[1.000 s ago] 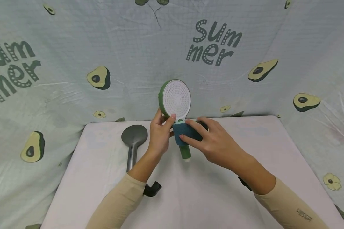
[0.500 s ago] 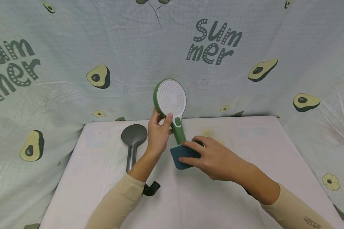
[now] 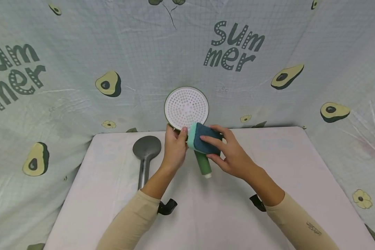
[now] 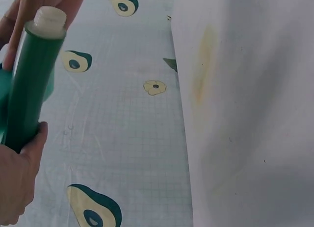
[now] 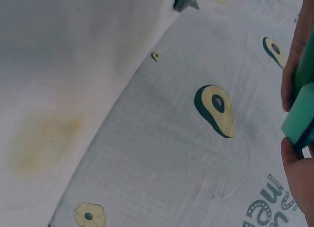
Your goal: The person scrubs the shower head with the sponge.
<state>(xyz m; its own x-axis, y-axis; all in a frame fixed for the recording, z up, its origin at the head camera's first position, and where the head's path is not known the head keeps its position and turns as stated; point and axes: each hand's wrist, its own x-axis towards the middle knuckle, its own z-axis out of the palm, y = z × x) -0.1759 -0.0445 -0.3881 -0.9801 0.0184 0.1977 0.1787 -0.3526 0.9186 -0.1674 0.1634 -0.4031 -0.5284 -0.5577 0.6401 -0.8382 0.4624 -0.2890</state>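
Note:
A green shower head with a white nozzle face is held up over the far edge of the table, its face toward me. My left hand grips it where the round head meets the handle. In the left wrist view the green handle ends in a pale threaded tip. My right hand pinches a sponge, dark blue on one side and mint on the other. The sponge lies across the upper handle and the lower rim of the face, covering that part. In the right wrist view its mint side shows.
On the left of the pale pink table lies a grey ladle-like thing with a round flat head, partly under my left forearm. Behind the table hangs a cloth printed with avocados. Black wrist-camera mounts show at the wrists.
The sponge went down the handle to its lower part, then came back up to the neck. The shower head has turned to face me more squarely. The left hand keeps its grip.

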